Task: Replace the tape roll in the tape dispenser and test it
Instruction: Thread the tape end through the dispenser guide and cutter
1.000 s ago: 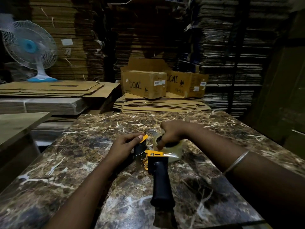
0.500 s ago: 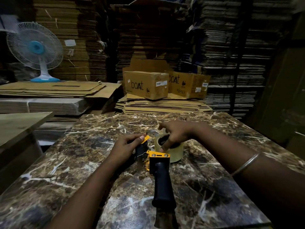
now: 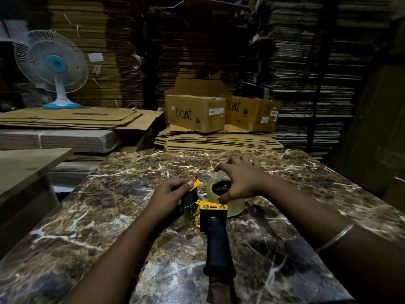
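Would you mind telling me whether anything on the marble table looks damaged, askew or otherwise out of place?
Nothing stands out. The tape dispenser lies on its side on the marble table with the clear tape roll seated on it. The left hand pinches the orange flap; the right hand grips the roll.

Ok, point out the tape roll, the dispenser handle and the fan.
tape roll [image 3: 237,205]: head view, clear outer side wall
dispenser handle [image 3: 217,242]: head view, middle of the black grip
fan [image 3: 57,64]: head view, blue hub
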A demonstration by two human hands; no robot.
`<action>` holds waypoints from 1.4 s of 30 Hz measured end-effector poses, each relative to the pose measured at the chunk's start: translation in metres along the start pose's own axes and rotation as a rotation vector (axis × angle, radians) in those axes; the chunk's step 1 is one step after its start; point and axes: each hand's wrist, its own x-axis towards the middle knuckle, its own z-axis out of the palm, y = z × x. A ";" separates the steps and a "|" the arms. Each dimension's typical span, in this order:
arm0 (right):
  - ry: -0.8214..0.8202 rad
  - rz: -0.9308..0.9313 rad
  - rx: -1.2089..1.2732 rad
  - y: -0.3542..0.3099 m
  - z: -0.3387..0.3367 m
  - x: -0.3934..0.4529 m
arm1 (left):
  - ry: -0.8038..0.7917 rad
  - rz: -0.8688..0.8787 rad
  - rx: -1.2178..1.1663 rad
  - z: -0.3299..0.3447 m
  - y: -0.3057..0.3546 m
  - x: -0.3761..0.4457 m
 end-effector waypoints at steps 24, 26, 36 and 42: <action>0.380 0.542 1.119 0.013 0.067 -0.033 | -0.152 0.060 1.270 0.049 0.063 0.057; 0.274 0.575 1.206 0.015 0.058 -0.028 | -0.261 -0.007 1.264 0.050 0.065 0.071; -0.022 0.637 1.291 0.025 0.052 -0.003 | -0.654 -0.383 0.925 0.049 0.067 0.099; -0.096 0.622 1.339 0.030 0.054 0.004 | -0.800 -0.477 0.905 0.057 0.077 0.105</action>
